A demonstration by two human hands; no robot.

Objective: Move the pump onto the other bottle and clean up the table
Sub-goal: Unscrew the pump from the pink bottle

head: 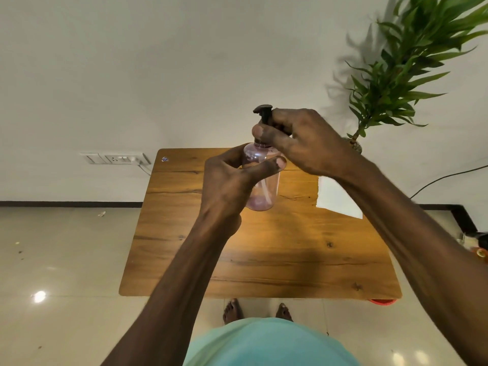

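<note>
Head view shows the left hand (227,180) grasping the pink bottle (261,186) held above the table (264,260), while the right hand (303,140) pinches the black pump (264,113) at its neck. Right of the grip lies a white sheet (335,196) near the table edge; bare wood spreads below the grip.

The bench (264,260) is a wooden top with rounded corners and dark grain lines and knots, standing on a glossy tiled floor (66,260). A small sticker (164,159) sits near its 10 o'clock corner. A white sheet (335,196) lies flat at the 2 o'clock side, its outer part hidden by an arm. A shadow falls across the middle of the top. Something red (383,301) shows under the 5 o'clock corner. On the floor at 9 o'clock lie a pale scrap (102,213) and a few dark specks.
</note>
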